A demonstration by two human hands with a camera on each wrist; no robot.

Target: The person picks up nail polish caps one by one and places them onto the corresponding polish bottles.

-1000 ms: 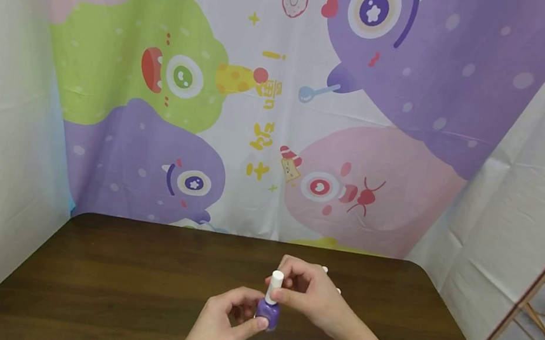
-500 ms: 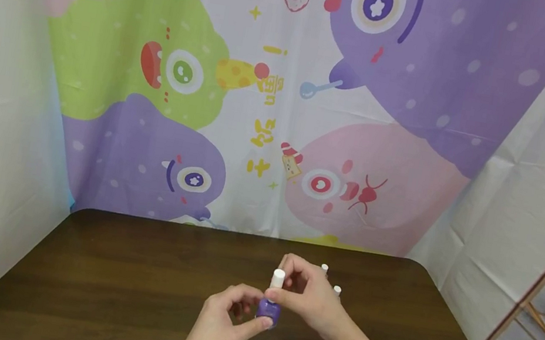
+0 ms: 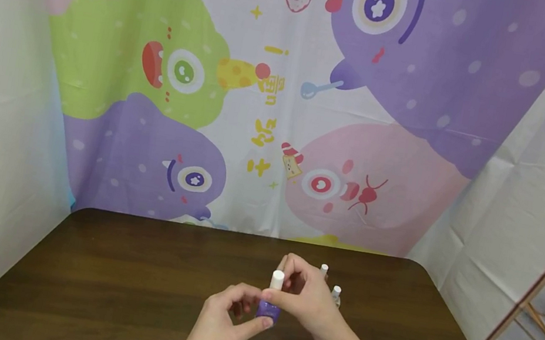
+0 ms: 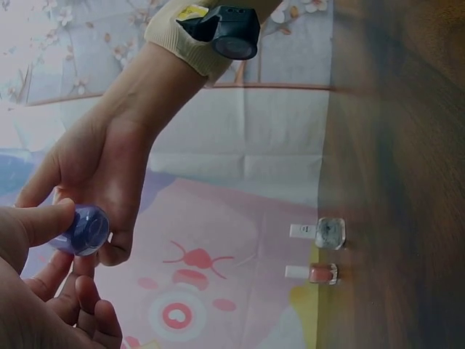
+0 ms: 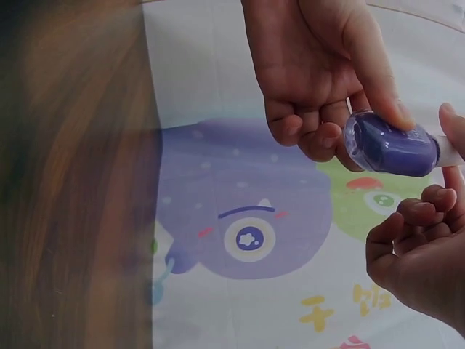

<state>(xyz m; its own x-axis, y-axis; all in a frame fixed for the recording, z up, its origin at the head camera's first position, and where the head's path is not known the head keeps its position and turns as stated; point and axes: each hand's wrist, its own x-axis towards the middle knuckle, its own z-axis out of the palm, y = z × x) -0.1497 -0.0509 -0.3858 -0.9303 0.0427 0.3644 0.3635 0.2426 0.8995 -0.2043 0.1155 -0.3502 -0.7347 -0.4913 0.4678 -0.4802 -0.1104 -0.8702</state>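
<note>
A purple nail polish bottle with a white cap [image 3: 277, 279] is held upright above the table in the head view. My left hand [image 3: 225, 320] pinches the purple glass body [image 5: 396, 147] between thumb and fingers, as the right wrist view also shows. My right hand [image 3: 308, 297] grips the lower part of the white cap with thumb and fingers. From the left wrist view, the bottle's rounded base [image 4: 89, 230] faces the camera. The cap's inside and the brush are not visible.
Two more white-capped bottles stand on the dark wooden table [image 3: 127, 278] behind my right hand: one with clear or silvery polish [image 4: 331, 233], one reddish pink [image 4: 322, 273]. A cartoon-printed curtain [image 3: 278, 135] hangs at the table's far edge.
My right thumb has shifted left across the cap, and the right forearm has swung slightly left. The left hand keeps its hold. The two standing bottles show more from behind my right hand.
</note>
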